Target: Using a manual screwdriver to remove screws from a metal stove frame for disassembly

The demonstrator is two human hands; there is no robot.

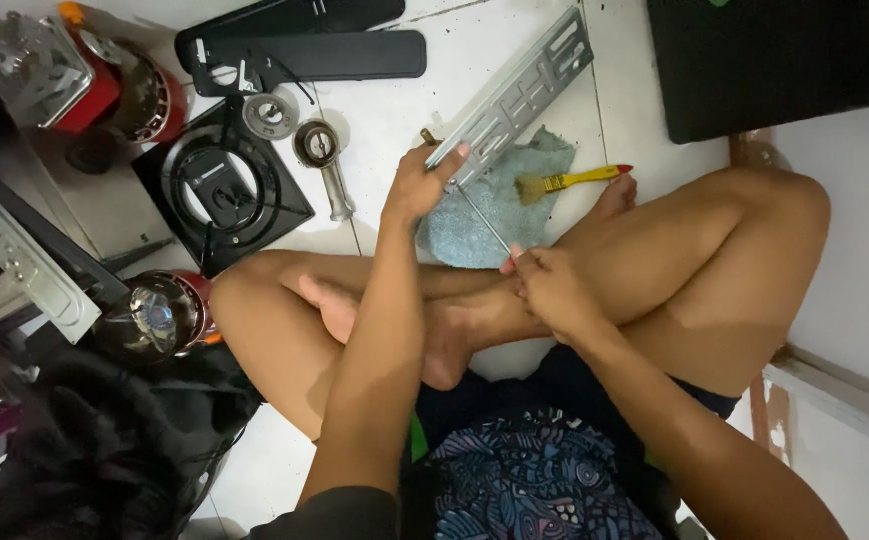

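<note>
Metal bracket (515, 92) in left hand (417, 185)

from my feed i honestly can't spot any packages, labels, signs or screens here, just loose metal and plastic parts on the floor (385, 110)

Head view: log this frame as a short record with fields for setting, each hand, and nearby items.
setting: person sits cross-legged on white tiled floor
left hand: grips end of slotted metal bracket
right hand: holds thin screwdriver pointed toward bracket
under work: blue-grey cloth
nearby: yellow-handled brush, black square plate, red motor
</note>
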